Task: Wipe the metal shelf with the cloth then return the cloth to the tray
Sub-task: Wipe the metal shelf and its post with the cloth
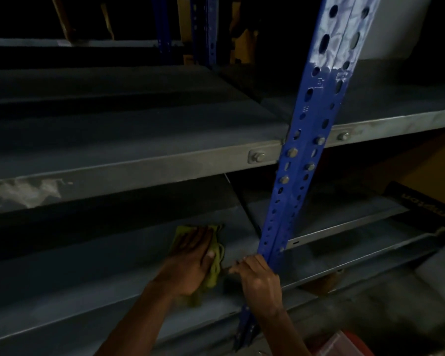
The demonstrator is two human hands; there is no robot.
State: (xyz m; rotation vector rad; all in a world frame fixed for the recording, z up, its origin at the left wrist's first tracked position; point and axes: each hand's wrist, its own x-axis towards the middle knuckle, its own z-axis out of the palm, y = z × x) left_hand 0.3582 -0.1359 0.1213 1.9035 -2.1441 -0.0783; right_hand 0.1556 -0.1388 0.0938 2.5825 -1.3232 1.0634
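Note:
A crumpled yellow-green cloth [216, 255] lies on the lower grey metal shelf [88, 278]. My left hand [190, 260] presses flat on top of the cloth, fingers pointing away from me, and covers most of it. My right hand [260, 281] rests on the shelf just right of the cloth, its fingers curled at the foot of the blue perforated upright post [306, 129]. A red tray-like thing [344, 343] shows partly at the bottom right edge.
An upper grey shelf [139, 165] hangs close above the lower one, with a pale smear on its front lip at the left. Another shelf bay continues right of the post, with a brown box [421, 170] and a dark box edge. The scene is dim.

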